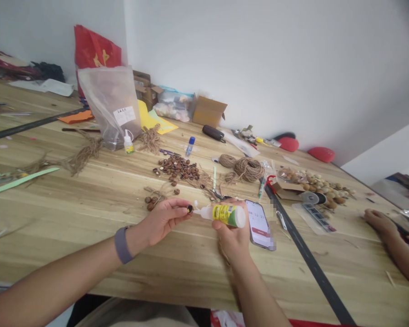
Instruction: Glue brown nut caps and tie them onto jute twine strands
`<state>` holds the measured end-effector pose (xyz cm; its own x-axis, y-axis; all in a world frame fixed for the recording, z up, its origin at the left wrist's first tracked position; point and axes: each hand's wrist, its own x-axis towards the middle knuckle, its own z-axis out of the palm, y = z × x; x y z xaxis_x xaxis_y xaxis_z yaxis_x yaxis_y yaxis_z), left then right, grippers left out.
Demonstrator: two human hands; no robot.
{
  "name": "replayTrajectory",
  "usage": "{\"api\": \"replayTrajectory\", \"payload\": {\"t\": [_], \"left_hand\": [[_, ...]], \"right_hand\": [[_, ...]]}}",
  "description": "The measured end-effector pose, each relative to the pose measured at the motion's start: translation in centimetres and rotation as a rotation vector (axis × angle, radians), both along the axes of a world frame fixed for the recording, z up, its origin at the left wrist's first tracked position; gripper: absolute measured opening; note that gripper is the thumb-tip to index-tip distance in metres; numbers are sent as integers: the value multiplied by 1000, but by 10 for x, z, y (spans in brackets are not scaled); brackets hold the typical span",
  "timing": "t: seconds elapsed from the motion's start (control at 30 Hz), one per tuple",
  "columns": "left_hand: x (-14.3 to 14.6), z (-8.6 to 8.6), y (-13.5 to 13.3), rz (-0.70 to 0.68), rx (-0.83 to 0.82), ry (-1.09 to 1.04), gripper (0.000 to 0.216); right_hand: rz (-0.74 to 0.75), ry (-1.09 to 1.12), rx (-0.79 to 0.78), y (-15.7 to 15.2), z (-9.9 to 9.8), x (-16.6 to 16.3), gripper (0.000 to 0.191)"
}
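Note:
My left hand (167,219) pinches a small dark nut shell (190,209) between thumb and fingertips. In my right hand (232,236) lies a white glue bottle (226,214) with a yellow and green label, tipped on its side. Its nozzle points left and meets or nearly meets the shell; I cannot tell whether they touch. Just beyond my left hand are a few brown nut shells (151,201) with twine. A larger heap of nut shells (180,167) lies farther back. Right of my right hand rests a phone (260,225).
A small glue bottle (128,142) stands by a clear plastic bag (111,104). Behind the heap are a glue stick (190,146) and a twine coil (248,169). Scissors (218,195) lie beyond my right hand. Another person's hand (380,222) rests at the right, past a dark strip (306,254).

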<state>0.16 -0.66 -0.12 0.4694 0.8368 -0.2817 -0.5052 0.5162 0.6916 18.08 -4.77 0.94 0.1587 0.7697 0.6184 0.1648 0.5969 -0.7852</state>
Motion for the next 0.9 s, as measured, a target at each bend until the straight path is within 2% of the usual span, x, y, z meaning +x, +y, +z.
{"api": "replayTrajectory", "payload": {"t": [0.17, 0.63, 0.9], "left_hand": [[0, 2, -1, 5, 3, -9, 14], [1, -1, 1, -5, -18, -15, 20], [1, -3, 3, -21, 1, -12, 20]], "right_hand": [[-11, -3, 2, 0, 1, 0, 38], [-6, 2, -22, 0, 1, -1, 43], [-31, 15, -11, 0, 1, 0, 40]]}}
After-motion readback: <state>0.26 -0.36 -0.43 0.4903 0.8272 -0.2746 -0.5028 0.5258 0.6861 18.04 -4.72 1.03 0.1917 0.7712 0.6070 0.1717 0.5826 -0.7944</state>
